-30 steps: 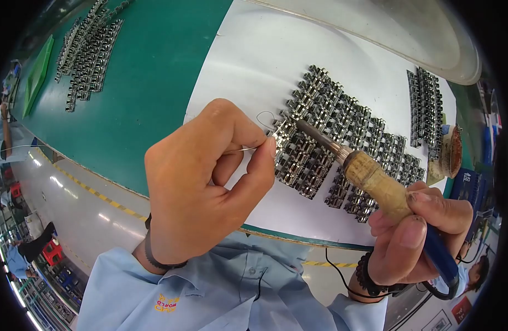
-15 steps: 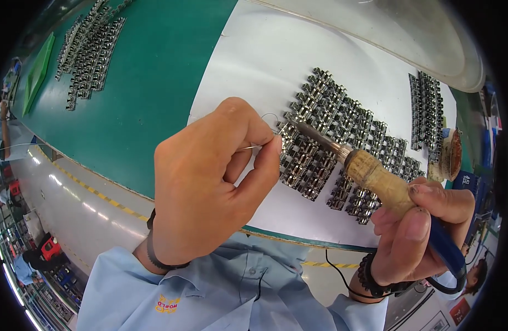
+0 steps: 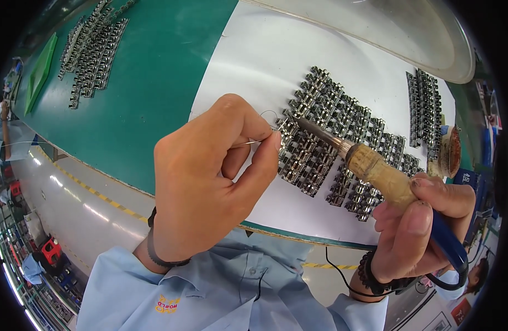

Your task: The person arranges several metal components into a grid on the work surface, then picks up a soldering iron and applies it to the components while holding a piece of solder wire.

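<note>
Between its thumb and forefinger, my left hand (image 3: 209, 176) pinches a thin solder wire (image 3: 254, 142) whose end loops up past the fingertips. My right hand (image 3: 419, 231) grips a soldering iron (image 3: 383, 176) by its tan, wrapped handle. The iron's dark tip points up and left, at the upper left part of a spread of small metal parts (image 3: 342, 118) joined in rows. Wire fingertips and iron tip are close together there; whether the tip touches a part I cannot make out. The rows lie on a white sheet (image 3: 237, 71).
More metal strips lie on the green tabletop (image 3: 154, 66) at far left, beside a green tray (image 3: 40, 77). Another strip group (image 3: 425, 110) sits at right, near a round brown-crusted container (image 3: 450, 151). A translucent cover (image 3: 408, 33) overhangs the far right.
The iron's tip has shifted very slightly to the right, with both hands nearly still. The whole scene has moved a little in the picture.
</note>
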`<state>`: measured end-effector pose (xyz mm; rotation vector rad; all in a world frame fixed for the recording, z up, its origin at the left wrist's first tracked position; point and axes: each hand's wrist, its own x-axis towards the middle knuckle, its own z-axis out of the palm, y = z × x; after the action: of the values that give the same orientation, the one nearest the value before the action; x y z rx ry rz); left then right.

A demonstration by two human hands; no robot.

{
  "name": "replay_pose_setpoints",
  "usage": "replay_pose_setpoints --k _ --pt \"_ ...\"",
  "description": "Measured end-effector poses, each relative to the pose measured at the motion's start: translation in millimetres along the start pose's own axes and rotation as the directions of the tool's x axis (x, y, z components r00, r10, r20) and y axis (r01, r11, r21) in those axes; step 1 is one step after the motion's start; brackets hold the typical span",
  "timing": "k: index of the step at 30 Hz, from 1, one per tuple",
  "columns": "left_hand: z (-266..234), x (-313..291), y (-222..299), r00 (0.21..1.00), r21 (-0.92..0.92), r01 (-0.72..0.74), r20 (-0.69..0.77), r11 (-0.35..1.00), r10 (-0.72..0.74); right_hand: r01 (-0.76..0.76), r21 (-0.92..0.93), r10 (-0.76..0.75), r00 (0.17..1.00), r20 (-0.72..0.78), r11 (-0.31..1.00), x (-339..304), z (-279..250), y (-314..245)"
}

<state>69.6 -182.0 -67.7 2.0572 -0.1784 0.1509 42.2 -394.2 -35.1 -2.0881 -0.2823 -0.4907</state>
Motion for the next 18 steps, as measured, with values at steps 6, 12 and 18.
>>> replay_pose_setpoints --k 6,12,18 --pt "1.8 1.5 -0.1 1.0 0.009 0.006 0.007 1.0 -0.006 -0.022 0.023 0.022 1.0 0.004 0.999 2.5 3.1 -1.7" --pt "1.8 1.4 -2.0 1.0 0.007 0.0 0.009 1.0 0.0 0.011 0.03 -0.011 1.0 -0.001 0.999 3.2 7.0 -3.7" --pt "-4.2 -4.2 2.6 1.0 0.015 -0.004 -0.021 1.0 0.004 -0.017 0.081 0.017 1.0 0.007 0.997 -0.1 1.1 -7.8"
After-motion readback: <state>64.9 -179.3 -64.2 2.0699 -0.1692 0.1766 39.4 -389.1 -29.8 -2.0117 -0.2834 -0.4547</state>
